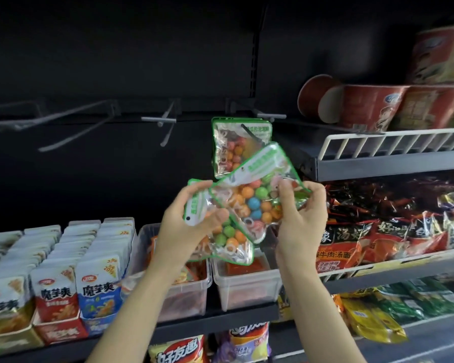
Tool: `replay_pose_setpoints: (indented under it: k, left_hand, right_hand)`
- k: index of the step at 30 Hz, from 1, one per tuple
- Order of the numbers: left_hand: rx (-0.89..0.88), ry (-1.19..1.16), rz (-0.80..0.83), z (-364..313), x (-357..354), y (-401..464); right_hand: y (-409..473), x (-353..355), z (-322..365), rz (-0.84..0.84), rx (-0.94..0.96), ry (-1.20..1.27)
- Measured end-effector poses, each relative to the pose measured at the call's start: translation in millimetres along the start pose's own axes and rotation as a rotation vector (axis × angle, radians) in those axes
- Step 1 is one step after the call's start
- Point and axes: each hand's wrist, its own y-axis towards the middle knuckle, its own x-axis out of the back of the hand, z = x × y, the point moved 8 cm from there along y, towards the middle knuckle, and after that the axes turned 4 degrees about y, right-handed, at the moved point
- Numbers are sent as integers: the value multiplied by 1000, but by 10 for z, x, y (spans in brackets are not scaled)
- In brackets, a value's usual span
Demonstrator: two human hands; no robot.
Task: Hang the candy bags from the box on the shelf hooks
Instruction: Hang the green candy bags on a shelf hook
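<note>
From the head camera, the left hand (192, 218) pinches the white header of a clear green-edged bag of coloured candy balls (230, 242), thumb on top. The right hand (300, 208) grips a second, tilted candy bag (257, 195) by its right edge; this bag overlaps the first. A third matching bag (236, 148) hangs on a grey metal hook (260, 115) above them. Other grey hooks (165, 120) jut out to the left. Clear plastic bins (244, 284) sit on the dark shelf's front edge (207, 320) below.
</note>
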Motion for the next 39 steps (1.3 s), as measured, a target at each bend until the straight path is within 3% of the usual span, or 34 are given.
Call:
replay_pose_setpoints:
  k: [5,13,18,26,31,36,39]
  left_hand:
    - [-216,89,-91,-359,-217,-70]
    - [-323,196,-193,-429,-104,224]
    - [-372,228,-224,-430,-87,244]
    - [-313,277,-225,-327,-67,380]
    - [-172,371,-193,-84,67,548]
    - [-65,353,-220,103,341,460]
    - [-97,336,-196,51,395,404]
  right_hand:
    - [-138,-102,-146,-127,-214,322]
    - [8,-143,110,39,121,107]
    - [73,-207,152,87,178,12]
    - [219,-325,-12,143,133,-80]
    - [502,-719,-238,332,0,-256]
    - [805,-974,-399,299,87,-538]
    - [860,-1037,-469,294,84,-624]
